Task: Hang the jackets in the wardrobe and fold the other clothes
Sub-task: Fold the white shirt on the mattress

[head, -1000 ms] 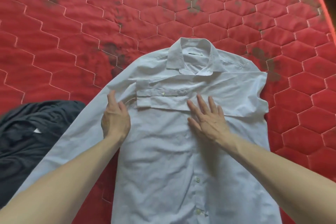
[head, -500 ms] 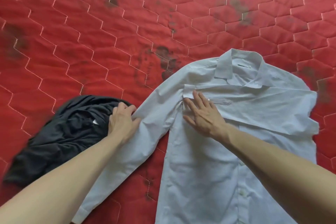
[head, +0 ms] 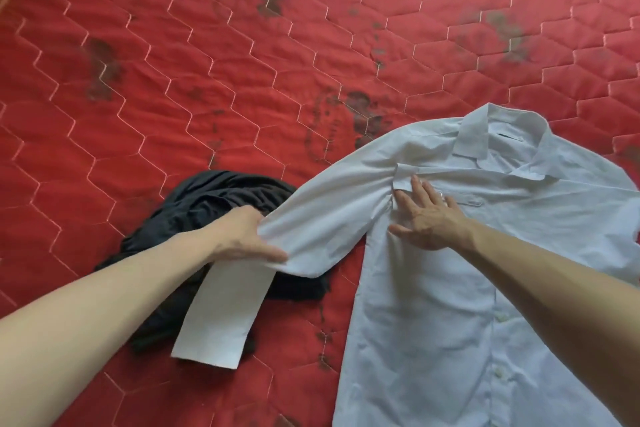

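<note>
My left hand [head: 242, 239] pinches shirt [head: 467, 270] sleeve [head: 322, 218]; right hand [head: 427, 215] flat, pinning chest. Risk: sleeve drags dark garment [head: 214, 204] at nine o'clock, or tugs fold loose.

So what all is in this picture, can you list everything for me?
white shirt: one, white, spread button side up on the right of the bed cover
shirt sleeve: one, white, lifted out to the left, its cuff end lying over the dark garment
dark garment: one, black, crumpled left of the shirt
bed cover: one, red, quilted in hexagons with dark stains, under everything
left hand: one, grips the sleeve
right hand: one, pressed flat on the shirt's chest
</note>
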